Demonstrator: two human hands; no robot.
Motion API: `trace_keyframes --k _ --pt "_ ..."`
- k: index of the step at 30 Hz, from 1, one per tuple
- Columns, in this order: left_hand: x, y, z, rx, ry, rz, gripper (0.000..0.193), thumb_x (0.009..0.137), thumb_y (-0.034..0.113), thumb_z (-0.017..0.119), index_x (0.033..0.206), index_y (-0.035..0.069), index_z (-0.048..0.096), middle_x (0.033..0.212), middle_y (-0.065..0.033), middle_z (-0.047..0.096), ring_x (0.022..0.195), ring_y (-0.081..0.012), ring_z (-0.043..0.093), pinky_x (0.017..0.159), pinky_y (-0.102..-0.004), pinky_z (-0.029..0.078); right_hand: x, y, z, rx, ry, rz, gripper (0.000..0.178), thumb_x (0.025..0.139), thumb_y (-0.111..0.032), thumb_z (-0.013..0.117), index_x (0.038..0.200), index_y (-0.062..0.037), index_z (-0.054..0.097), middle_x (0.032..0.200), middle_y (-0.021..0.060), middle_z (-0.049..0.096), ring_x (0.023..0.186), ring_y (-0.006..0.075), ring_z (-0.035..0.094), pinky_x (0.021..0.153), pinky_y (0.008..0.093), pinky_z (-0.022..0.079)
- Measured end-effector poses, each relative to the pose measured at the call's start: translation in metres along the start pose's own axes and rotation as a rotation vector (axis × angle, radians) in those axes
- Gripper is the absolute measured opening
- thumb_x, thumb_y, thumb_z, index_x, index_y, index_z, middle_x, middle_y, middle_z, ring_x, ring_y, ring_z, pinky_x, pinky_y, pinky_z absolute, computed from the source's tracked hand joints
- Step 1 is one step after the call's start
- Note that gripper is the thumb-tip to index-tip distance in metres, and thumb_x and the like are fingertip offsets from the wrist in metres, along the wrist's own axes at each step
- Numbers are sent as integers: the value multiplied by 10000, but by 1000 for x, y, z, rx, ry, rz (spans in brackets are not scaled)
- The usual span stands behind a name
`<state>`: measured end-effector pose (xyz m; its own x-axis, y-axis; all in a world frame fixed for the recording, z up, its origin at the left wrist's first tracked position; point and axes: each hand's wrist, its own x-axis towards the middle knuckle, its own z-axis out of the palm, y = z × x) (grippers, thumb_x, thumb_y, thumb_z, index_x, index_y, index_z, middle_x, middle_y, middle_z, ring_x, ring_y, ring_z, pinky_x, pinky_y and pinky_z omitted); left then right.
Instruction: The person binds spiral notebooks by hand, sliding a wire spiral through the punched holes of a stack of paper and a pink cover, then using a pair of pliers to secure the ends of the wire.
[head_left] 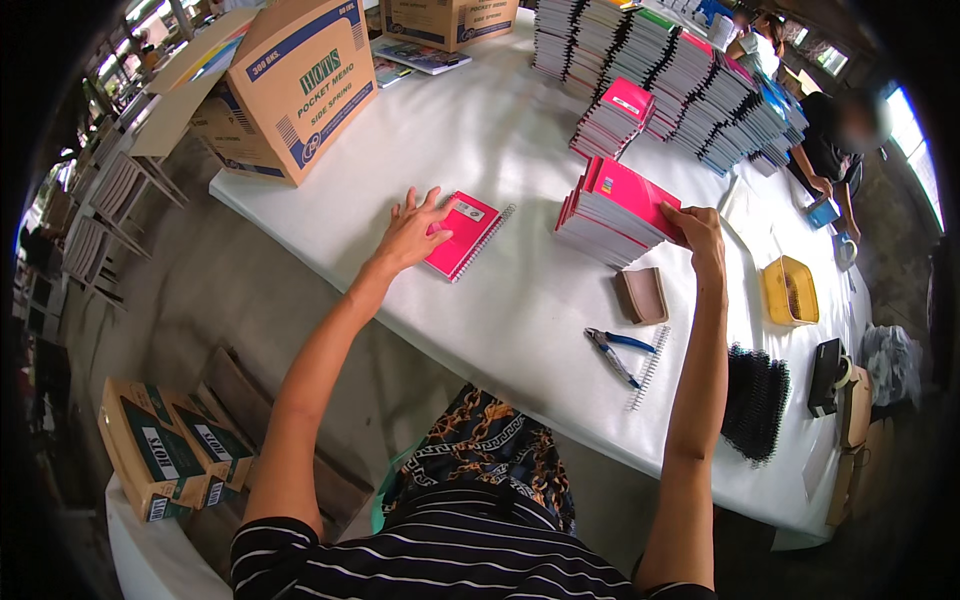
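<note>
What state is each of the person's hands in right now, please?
Left hand: open, spread over the pink spiral notebook.
Right hand: closed on the edge of the pink-covered stack.

This looks like a notebook-binding workshop: a long white table [520, 320] bears notebook stacks [690, 90] at far right, a pink spiral notebook [465, 242], pliers [632, 341] and black coils [755, 405] near right, and a big carton [300, 110] far left.

Hot-pink notebook [458, 232] just left of centre, same pink topping the notebook stack [625, 190] right of it. Yellow tub [803, 311] far right, black coils [755, 405] lower right. Bottom middle's loud: white-striped black shirt [450, 550], black-and-gold chain-print fabric [480, 440].
</note>
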<state>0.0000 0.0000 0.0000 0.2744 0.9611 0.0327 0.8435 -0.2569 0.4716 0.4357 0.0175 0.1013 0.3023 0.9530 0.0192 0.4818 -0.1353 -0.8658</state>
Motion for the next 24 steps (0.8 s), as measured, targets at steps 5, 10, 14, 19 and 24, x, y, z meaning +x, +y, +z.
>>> trace_keyframes --k 5,10,14,19,24 --pt "5 57 12 -75 331 155 585 866 291 655 1409 185 466 1508 -169 341 1393 -511 181 1069 -681 192 19 0 -32 -272 94 -166 322 752 -242 784 812 61 694 637 56 624 516 97 545 495 240 436" --pt "-24 88 26 -972 255 421 1021 749 309 820 1515 67 189 1593 -146 98 1452 -217 139 1177 -376 175 -109 -47 10 119 -34 -482 269 836 -228 683 910 25 629 805 51 591 697 145 515 702 293 433" --pt "-50 134 40 -1259 15 614 989 824 70 706 1541 187 34 1574 -134 183 1433 -270 235 1176 -378 218 -189 8 64 404 100 -480 419 786 -199 735 1089 55 596 960 88 624 897 183 561 811 320 466" --pt "-89 119 71 -1118 -33 376 973 802 -102 600 1539 177 31 1465 -104 433 1398 -249 332 1166 -351 258 -234 55 109 486 -165 -241 320 812 -178 733 993 16 555 863 77 616 795 168 541 732 293 439" --pt "-84 115 52 -1035 -248 317 972 791 -2 695 1536 117 81 1497 -146 368 1410 -300 298 1157 -418 255 -199 98 90 5 -293 -129 566 850 -182 732 1342 -21 504 1212 185 637 1022 247 629 905 356 524"
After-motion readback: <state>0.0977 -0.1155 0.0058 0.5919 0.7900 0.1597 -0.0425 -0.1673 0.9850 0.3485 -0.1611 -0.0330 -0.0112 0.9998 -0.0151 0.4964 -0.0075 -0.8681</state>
